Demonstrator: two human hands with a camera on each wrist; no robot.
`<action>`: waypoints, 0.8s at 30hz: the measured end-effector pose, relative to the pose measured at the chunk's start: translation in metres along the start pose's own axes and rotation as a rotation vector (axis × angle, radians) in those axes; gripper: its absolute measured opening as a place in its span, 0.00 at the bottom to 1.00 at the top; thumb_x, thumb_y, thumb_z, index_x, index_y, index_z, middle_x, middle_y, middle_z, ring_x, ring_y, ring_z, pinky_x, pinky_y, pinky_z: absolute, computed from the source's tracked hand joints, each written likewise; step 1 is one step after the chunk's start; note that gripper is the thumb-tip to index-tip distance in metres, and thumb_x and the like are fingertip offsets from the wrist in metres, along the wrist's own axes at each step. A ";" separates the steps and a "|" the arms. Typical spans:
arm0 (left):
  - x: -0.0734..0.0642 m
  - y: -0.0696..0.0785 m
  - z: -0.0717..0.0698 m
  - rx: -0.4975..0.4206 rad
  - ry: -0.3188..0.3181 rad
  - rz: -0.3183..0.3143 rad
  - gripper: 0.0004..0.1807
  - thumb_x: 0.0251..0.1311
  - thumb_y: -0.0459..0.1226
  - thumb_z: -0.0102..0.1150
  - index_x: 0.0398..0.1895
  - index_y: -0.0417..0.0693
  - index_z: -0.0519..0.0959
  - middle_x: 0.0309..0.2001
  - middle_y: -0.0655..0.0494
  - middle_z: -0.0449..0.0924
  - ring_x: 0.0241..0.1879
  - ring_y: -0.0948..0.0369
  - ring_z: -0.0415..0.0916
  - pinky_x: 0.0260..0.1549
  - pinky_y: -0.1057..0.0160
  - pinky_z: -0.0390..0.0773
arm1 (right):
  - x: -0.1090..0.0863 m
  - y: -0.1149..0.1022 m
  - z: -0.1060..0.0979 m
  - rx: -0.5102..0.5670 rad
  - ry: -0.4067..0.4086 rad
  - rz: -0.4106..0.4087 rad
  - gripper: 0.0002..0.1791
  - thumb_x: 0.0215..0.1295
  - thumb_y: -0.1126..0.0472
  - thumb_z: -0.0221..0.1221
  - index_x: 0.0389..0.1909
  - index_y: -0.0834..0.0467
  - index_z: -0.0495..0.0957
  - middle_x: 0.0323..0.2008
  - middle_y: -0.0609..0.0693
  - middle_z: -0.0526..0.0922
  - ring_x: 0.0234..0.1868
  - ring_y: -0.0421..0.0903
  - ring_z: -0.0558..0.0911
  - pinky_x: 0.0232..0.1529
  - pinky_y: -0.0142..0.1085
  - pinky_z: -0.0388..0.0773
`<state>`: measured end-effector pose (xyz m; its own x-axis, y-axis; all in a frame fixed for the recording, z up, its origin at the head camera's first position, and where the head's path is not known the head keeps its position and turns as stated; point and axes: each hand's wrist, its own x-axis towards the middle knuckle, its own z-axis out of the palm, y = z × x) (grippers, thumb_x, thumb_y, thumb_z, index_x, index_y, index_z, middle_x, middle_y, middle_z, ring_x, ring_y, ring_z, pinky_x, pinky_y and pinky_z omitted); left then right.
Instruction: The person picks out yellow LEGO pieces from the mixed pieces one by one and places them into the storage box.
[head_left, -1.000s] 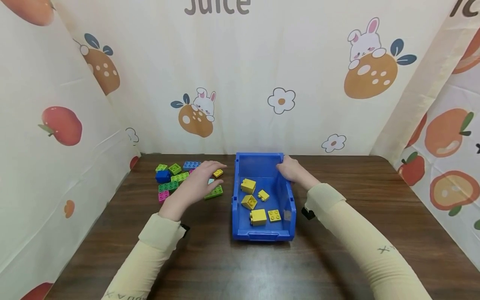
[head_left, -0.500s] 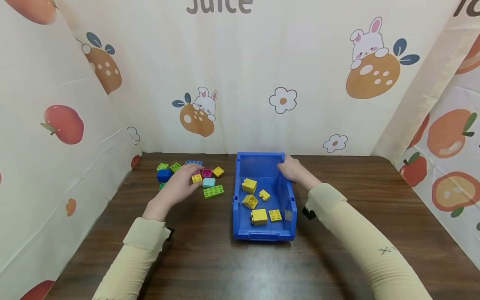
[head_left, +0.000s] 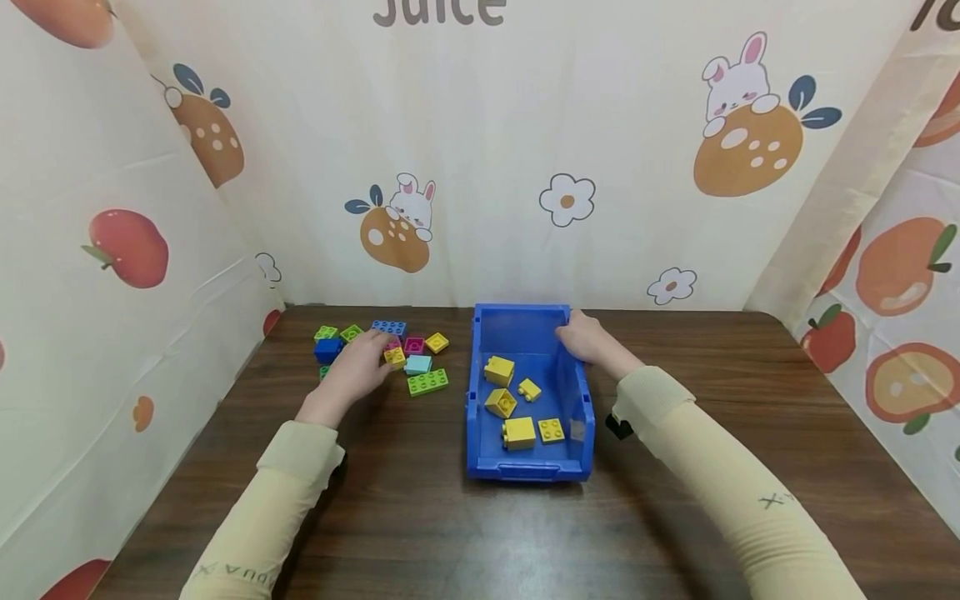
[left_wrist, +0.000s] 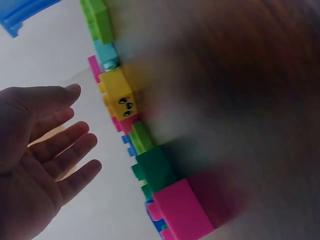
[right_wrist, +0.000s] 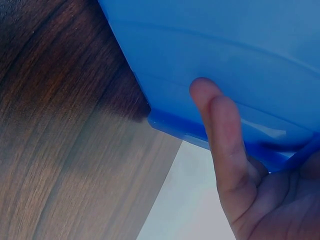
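My left hand [head_left: 354, 371] is over the loose toy bricks on the left of the table. Its fingers are spread and hold nothing in the left wrist view, where a yellow brick [left_wrist: 119, 92] with a printed face stands just beyond the fingertips. That yellow brick [head_left: 394, 358] is beside the fingers in the head view. With my right hand [head_left: 590, 340] I grip the back right rim of a blue bin [head_left: 528, 472]; the right wrist view shows fingers against the bin's outer wall [right_wrist: 165, 55]. Several yellow bricks, one of them a flat square piece [head_left: 551, 430], lie inside the bin.
Around the left hand lie a light green brick [head_left: 427, 382], a pale turquoise brick [head_left: 417, 364], a flat yellow piece [head_left: 437, 342], a dark blue brick [head_left: 327, 350] and a blue brick [head_left: 389, 327]. A pink brick [left_wrist: 182, 210] shows close up. A printed curtain [head_left: 480, 250] hangs behind the table.
My left hand has shifted left, away from the bin, and lowered among the bricks, uncovering the turquoise brick and the yellow face brick. The right hand and the bin have stayed in place.
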<state>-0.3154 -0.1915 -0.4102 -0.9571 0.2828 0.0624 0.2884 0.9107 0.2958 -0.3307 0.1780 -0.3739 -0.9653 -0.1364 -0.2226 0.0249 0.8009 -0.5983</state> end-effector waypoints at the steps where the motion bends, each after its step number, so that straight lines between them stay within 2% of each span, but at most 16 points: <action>1: 0.001 -0.001 0.001 0.008 -0.001 -0.002 0.24 0.58 0.36 0.63 0.58 0.37 0.73 0.58 0.38 0.71 0.59 0.42 0.67 0.58 0.42 0.67 | 0.000 0.000 0.000 0.001 0.000 0.000 0.29 0.71 0.57 0.38 0.65 0.74 0.51 0.38 0.66 0.73 0.16 0.46 0.76 0.25 0.45 0.81; 6: 0.008 -0.004 0.007 0.049 -0.004 -0.003 0.20 0.58 0.37 0.62 0.52 0.36 0.76 0.55 0.37 0.74 0.56 0.43 0.70 0.57 0.43 0.69 | 0.000 0.000 -0.001 0.004 -0.008 0.000 0.29 0.71 0.58 0.38 0.65 0.74 0.51 0.34 0.63 0.72 0.15 0.45 0.76 0.25 0.44 0.81; 12: 0.014 -0.007 0.010 0.079 -0.002 0.026 0.18 0.57 0.37 0.64 0.48 0.36 0.79 0.49 0.39 0.77 0.50 0.45 0.74 0.53 0.45 0.73 | 0.000 0.000 0.000 0.004 -0.010 0.004 0.29 0.71 0.58 0.38 0.65 0.73 0.51 0.32 0.62 0.72 0.14 0.45 0.75 0.25 0.45 0.81; 18: 0.020 -0.005 0.009 0.107 -0.032 0.037 0.16 0.56 0.38 0.65 0.45 0.38 0.81 0.43 0.43 0.79 0.43 0.49 0.75 0.48 0.48 0.77 | 0.000 0.000 0.000 0.011 -0.009 0.011 0.28 0.71 0.58 0.38 0.64 0.74 0.52 0.31 0.61 0.71 0.15 0.45 0.76 0.26 0.45 0.81; 24: 0.024 -0.004 0.007 0.105 -0.087 0.020 0.17 0.55 0.39 0.66 0.46 0.39 0.80 0.43 0.44 0.79 0.44 0.51 0.75 0.47 0.50 0.77 | 0.000 -0.001 0.000 0.020 -0.006 0.009 0.28 0.71 0.58 0.38 0.64 0.74 0.51 0.34 0.63 0.72 0.17 0.46 0.77 0.26 0.45 0.81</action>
<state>-0.3392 -0.1867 -0.4166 -0.9465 0.3224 -0.0169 0.3133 0.9298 0.1932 -0.3308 0.1775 -0.3731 -0.9636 -0.1326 -0.2322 0.0386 0.7903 -0.6115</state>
